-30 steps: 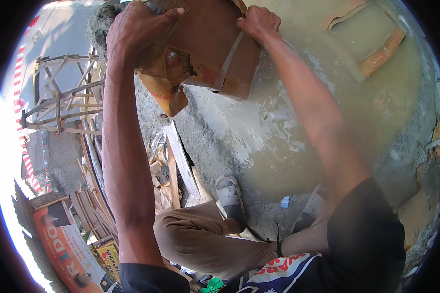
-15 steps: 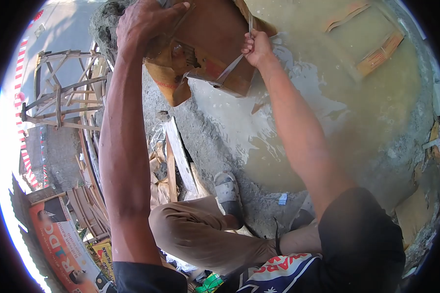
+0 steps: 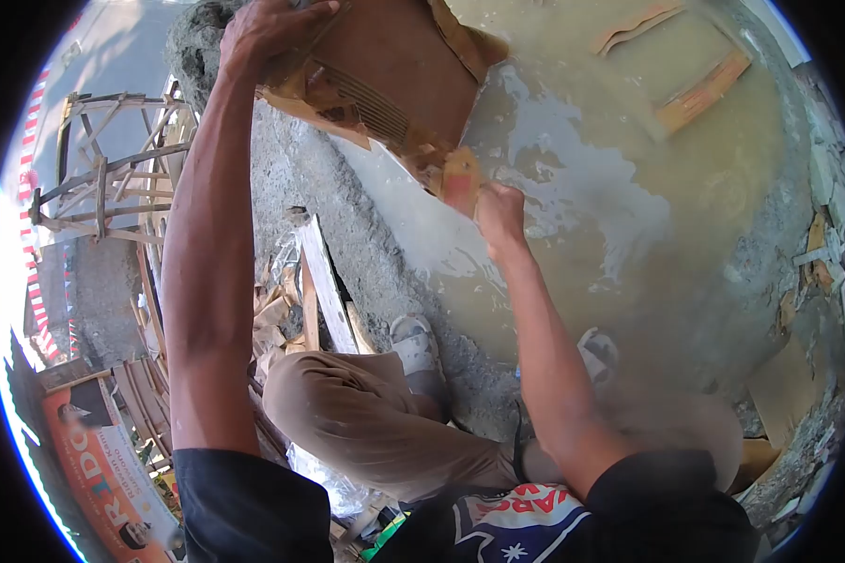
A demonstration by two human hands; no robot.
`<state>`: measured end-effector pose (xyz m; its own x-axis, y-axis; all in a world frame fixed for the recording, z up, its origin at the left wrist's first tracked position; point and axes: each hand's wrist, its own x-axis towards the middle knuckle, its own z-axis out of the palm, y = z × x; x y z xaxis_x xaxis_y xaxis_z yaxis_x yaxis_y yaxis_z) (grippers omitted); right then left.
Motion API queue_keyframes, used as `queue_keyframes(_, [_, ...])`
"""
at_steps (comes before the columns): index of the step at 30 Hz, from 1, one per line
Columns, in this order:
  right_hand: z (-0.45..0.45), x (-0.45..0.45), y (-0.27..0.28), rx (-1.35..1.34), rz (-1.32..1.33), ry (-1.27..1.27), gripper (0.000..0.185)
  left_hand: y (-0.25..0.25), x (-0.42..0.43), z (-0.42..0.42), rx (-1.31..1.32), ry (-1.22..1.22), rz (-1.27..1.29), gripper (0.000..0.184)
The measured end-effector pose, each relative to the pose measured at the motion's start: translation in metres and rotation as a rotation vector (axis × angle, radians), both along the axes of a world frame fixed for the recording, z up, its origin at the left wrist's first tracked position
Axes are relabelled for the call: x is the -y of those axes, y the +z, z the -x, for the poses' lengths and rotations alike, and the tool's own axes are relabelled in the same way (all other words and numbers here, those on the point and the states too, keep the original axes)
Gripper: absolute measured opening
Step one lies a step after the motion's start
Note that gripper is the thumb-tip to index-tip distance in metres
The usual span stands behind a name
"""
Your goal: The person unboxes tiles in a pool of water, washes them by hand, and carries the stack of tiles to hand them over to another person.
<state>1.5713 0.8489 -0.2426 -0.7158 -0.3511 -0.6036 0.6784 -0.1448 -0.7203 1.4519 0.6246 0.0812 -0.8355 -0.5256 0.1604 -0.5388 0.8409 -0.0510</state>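
From the head camera's viewpoint, I see the brown cardboard box (image 3: pixel 399 80) up at twelve o'clock, tilted, its near side ripped so that the ribbed inner layer shows. At eleven o'clock the left hand (image 3: pixel 277 33) is clamped on the box's left edge, thumb lying along the cardboard; the other fingers are too hidden for me to make out. Between one and two o'clock, nearer the middle, the right hand (image 3: pixel 500 211) is closed in a tight fist on the end of a torn cardboard strip (image 3: pixel 461 180) that reaches down from the box's lower corner. Under and beyond that fist spreads a murky pool (image 3: pixel 582 220), with an orange-brown cardboard piece (image 3: pixel 704 92) lying in it at two o'clock and a curved cardboard piece (image 3: pixel 639 26) just above that one. A rough grey lump (image 3: pixel 197 56) sits beside the left hand, between ten and eleven. A whitish plank (image 3: pixel 328 286) leans at nine o'clock, close in, while a wooden frame (image 3: pixel 101 197) stands farther out that way. At eight o'clock hangs an orange-and-white banner (image 3: pixel 108 469). One slippered foot (image 3: pixel 417 349) rests at six o'clock on the grey rim (image 3: pixel 371 235).
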Motion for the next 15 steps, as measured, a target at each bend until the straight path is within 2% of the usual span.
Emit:
queue_keyframes(1, [-0.016,-0.005,-0.035,-0.168,-0.23,0.135,0.025,0.001,-0.002,-0.002,0.063,0.011,0.006,0.061])
queue_keyframes(3, [-0.037,-0.021,-0.121,-0.044,-0.256,0.22,0.03,0.009,-0.012,0.0,0.09,0.019,0.032,0.061])
queue_keyframes(5, [-0.026,-0.051,-0.121,-0.152,-0.557,0.266,0.03,0.008,-0.023,-0.006,0.064,0.04,0.054,0.061])
queue_keyframes(7, [0.004,-0.075,-0.125,-0.122,-0.598,0.149,0.031,0.007,-0.025,-0.007,0.082,0.041,0.062,0.061])
queue_keyframes(9, [0.049,-0.098,-0.129,-0.241,-0.63,0.099,0.03,0.007,-0.028,-0.009,0.077,0.056,0.041,0.061])
queue_keyframes(10, [0.076,-0.114,-0.15,-0.412,-0.725,0.088,0.03,0.009,-0.032,-0.01,0.064,0.068,0.022,0.061])
queue_keyframes(12, [0.107,-0.135,-0.146,-0.402,-0.695,-0.037,0.029,0.014,-0.028,-0.013,0.076,0.019,0.006,0.061])
queue_keyframes(13, [0.118,-0.145,-0.122,-0.228,-0.568,-0.148,0.028,0.015,-0.024,-0.014,0.094,-0.042,0.008,0.06])
queue_keyframes(15, [0.123,-0.163,-0.134,0.035,-0.434,-0.408,0.031,0.013,-0.006,-0.012,0.112,-0.124,-0.011,0.064])
